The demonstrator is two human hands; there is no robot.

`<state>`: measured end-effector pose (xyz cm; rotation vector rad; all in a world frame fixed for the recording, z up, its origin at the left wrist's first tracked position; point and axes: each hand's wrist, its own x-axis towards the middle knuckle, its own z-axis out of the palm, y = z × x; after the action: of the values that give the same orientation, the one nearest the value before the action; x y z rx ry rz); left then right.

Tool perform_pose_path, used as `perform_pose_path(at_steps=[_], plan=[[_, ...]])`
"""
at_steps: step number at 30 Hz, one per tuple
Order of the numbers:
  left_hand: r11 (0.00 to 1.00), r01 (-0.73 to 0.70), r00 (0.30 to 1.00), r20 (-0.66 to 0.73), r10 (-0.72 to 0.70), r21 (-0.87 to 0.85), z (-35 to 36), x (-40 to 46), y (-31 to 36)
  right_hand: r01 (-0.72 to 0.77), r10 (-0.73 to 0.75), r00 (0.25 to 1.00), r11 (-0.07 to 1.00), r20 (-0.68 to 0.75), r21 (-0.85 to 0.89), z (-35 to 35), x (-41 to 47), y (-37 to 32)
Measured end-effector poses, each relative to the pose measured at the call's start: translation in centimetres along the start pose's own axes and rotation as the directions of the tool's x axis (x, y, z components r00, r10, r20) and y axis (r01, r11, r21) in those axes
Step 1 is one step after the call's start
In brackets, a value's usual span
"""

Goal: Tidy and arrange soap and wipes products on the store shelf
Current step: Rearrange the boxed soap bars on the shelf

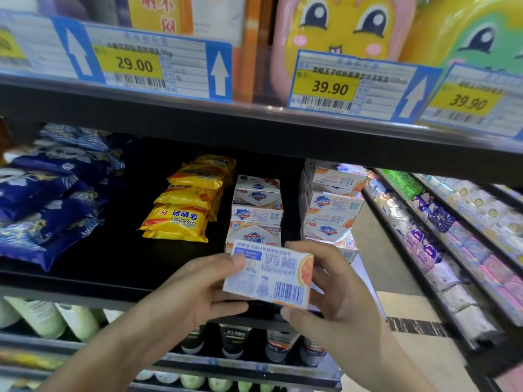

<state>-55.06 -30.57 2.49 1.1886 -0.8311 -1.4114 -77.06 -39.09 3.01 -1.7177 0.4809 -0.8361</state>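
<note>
Soap box (268,274) pinched between your left hand (195,290) and right hand (336,301), near shelf (113,258) edge, Safeguard stack (256,213) just behind.

A white soap box (268,274) with a barcode and an orange corner is held back-side up, slightly tilted, in front of the black shelf (113,264). Behind it stand two stacks of white soap boxes (257,210), with yellow soap packs (184,213) piled to their left and blue wipes packs (51,199) heaped at far left.

Yellow soap packs (181,219), white-orange soap box (268,274) (blue barcode).
</note>
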Motion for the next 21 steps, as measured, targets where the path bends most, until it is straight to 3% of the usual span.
perform_pose_path(at_steps=[4, 10, 13, 16, 19, 21], plan=[[0.985, -0.06, 0.998, 0.033, 0.055, 0.16, 0.4, -0.3, -0.5, 0.012, -0.011, 1.0, 0.998, 0.007, -0.061, 0.0, -0.5, 0.6], [0.968, -0.152, 0.988, 0.022, 0.151, 0.201, 0.7, -0.5, -0.3, -0.041, 0.041, 0.999, 0.995, -0.002, -0.092, -0.4, -0.9, 0.2], [0.946, -0.231, 0.97, -0.024, 0.243, 0.226, 0.8, -0.7, 0.1, -0.079, 0.081, 0.993, 0.997, -0.086, 0.018, -0.8, -0.7, 0.0], [0.912, -0.312, 0.942, -0.036, 0.333, 0.268, 1.0, -1.0, 0.6, -0.189, 0.214, 0.964, 0.969, -0.156, 0.157, -1.0, 0.1, -0.5], [0.878, -0.374, 0.915, -0.034, 0.401, 0.3, 1.1, -1.1, 0.8, -0.337, 0.375, 0.92, 0.904, -0.11, 0.264, -0.9, 0.7, -0.7], [0.865, -0.4, 0.903, -0.034, 0.429, 0.302, 1.1, -1.1, 0.8, -0.396, 0.42, 0.907, 0.84, 0.018, 0.371, -0.7, 0.7, -1.0]])
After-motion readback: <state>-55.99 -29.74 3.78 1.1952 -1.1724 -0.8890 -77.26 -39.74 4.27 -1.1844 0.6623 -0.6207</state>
